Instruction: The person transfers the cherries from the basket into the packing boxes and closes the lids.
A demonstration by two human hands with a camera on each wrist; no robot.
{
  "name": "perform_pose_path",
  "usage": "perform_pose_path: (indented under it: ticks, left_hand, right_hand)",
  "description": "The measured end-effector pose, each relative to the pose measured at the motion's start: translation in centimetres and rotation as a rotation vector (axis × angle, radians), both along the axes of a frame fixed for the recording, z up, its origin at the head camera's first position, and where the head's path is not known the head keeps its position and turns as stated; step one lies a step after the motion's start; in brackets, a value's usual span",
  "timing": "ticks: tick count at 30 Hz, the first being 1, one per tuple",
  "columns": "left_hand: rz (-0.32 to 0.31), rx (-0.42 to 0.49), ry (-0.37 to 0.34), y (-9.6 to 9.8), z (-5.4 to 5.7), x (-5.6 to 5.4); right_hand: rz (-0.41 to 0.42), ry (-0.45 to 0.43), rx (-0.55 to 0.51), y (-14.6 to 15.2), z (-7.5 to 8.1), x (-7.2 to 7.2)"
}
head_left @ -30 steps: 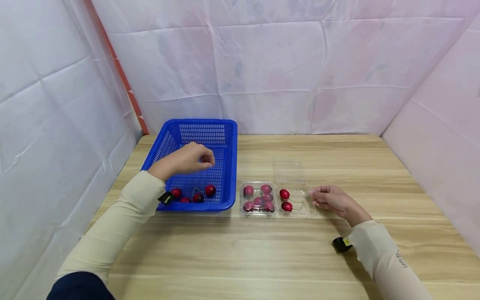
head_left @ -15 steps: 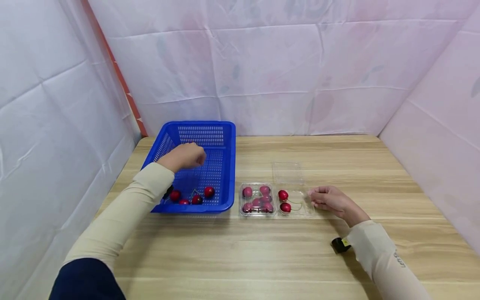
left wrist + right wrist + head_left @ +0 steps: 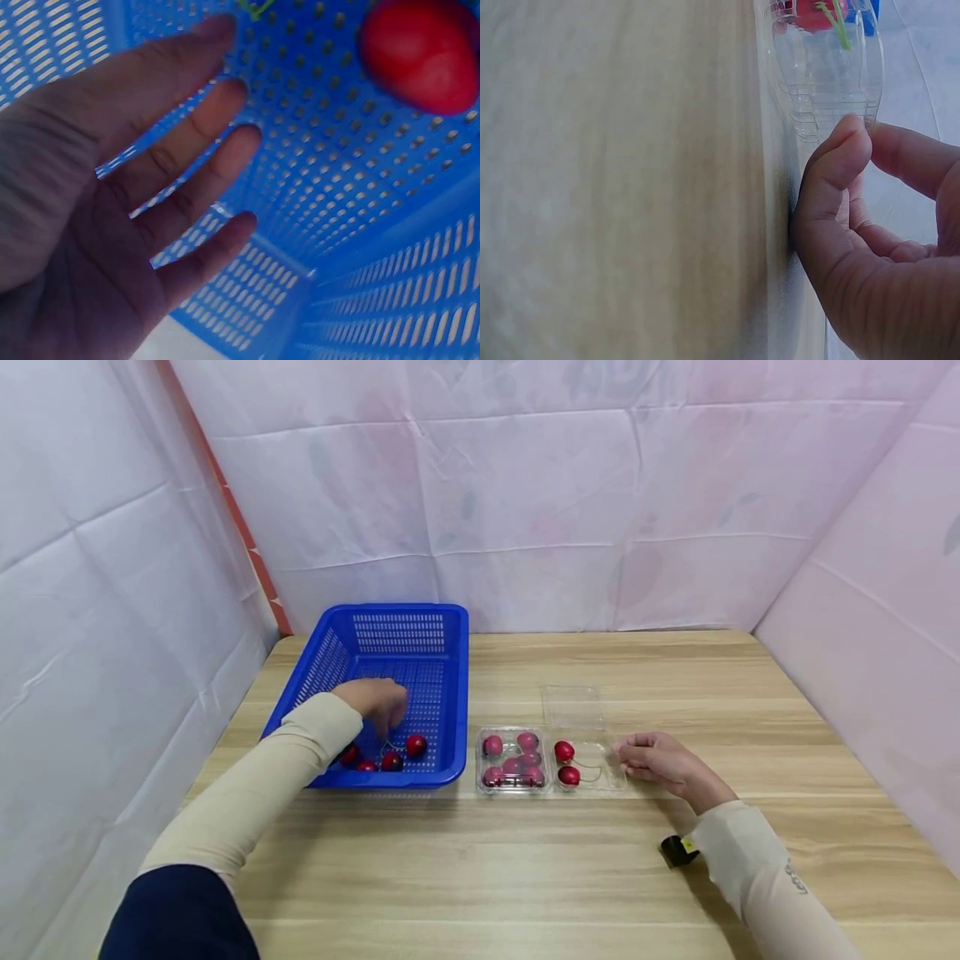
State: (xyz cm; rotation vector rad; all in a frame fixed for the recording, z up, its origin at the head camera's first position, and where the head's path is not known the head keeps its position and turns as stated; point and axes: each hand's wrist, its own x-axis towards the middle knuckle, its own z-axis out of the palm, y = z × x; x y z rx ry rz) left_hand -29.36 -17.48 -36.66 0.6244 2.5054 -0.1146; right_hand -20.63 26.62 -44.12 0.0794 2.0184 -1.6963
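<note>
My left hand (image 3: 381, 703) reaches down into a blue plastic basket (image 3: 460, 702), above several red cherries (image 3: 416, 745). In the left wrist view its fingers (image 3: 202, 112) are spread and loosely extended, holding nothing; a cherry (image 3: 420, 56) and a bit of green stem (image 3: 256, 9) lie beyond them. To the right, my right hand (image 3: 667, 766) pinches the right rim of an open clear plastic clamshell box (image 3: 609, 777) between thumb and forefinger. Two cherries (image 3: 568, 775) with joined stems sit in that box's left part. Its clear lid (image 3: 573, 707) lies folded back behind it.
A clear clamshell box (image 3: 480, 777) with several cherries, its lid apparently down, stands between the basket and the open box. All rests on a wooden table (image 3: 525, 877). White printed cloth (image 3: 525, 510) hangs behind and at both sides.
My left hand has drawn back toward me and lowered into the basket near the cherries, fingers now pointing down. The right hand keeps its pinch on the box rim. The head view shifted slightly.
</note>
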Motion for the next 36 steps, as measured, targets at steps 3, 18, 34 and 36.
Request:
perform_pose_path:
  ticks: [3,18,34,36]
  left_hand:
    - [0.036,-0.017,-0.05,-0.1,-0.5,0.2]
    - [-0.077,-0.061,-0.026,-0.3,-1.4,0.1]
    - [-0.063,0.261,-0.11,-0.9,-0.2,-0.2]
    - [-0.068,0.299,-0.11,-0.9,-0.1,-0.1]
  right_hand:
    - [-0.004,0.002,0.0,0.0,0.0,0.1]
    - [-0.012,0.007,0.002,0.0,-0.1,0.0]
    - [0.002,0.006,-0.003,-0.1,-0.1,-0.3]
    - [-0.001,0.005,-0.003,-0.2,-0.1,-0.3]
